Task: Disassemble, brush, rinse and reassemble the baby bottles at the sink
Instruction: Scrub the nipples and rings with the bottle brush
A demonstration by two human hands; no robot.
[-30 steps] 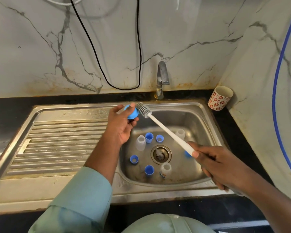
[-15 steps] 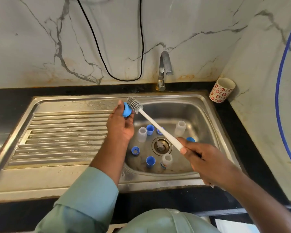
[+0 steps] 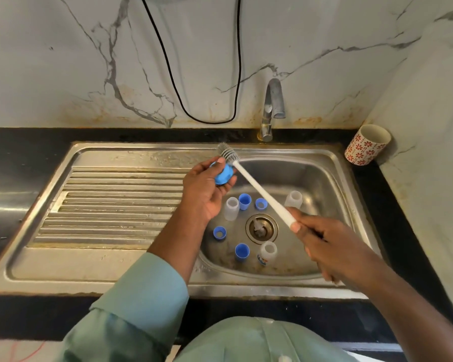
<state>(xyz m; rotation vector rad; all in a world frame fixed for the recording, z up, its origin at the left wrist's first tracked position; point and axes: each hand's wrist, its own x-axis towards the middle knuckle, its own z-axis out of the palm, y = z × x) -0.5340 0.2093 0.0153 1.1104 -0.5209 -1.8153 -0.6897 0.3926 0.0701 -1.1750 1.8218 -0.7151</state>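
My left hand (image 3: 203, 190) holds a blue bottle ring (image 3: 223, 174) above the left rim of the sink basin (image 3: 332, 178). My right hand (image 3: 327, 244) grips the white handle of a bottle brush (image 3: 259, 190); its grey bristle head (image 3: 227, 152) sits just past the ring's top edge. In the basin stand three clear bottle bodies (image 3: 231, 208) (image 3: 293, 199) (image 3: 267, 253), two blue caps (image 3: 244, 201) (image 3: 242, 251) and two blue rings (image 3: 219, 232) (image 3: 261, 204), all around the drain (image 3: 261, 228).
A steel tap (image 3: 272, 108) rises behind the basin, with no water running. The ribbed steel drainboard (image 3: 110, 205) lies to the left. A patterned cup (image 3: 368, 144) stands at the back right corner on the black counter. A black cable (image 3: 173, 82) hangs on the marble wall.
The brush head has slid up across the ring and now pokes out beyond its top edge. My left hand has turned the ring so its blue outer face shows.
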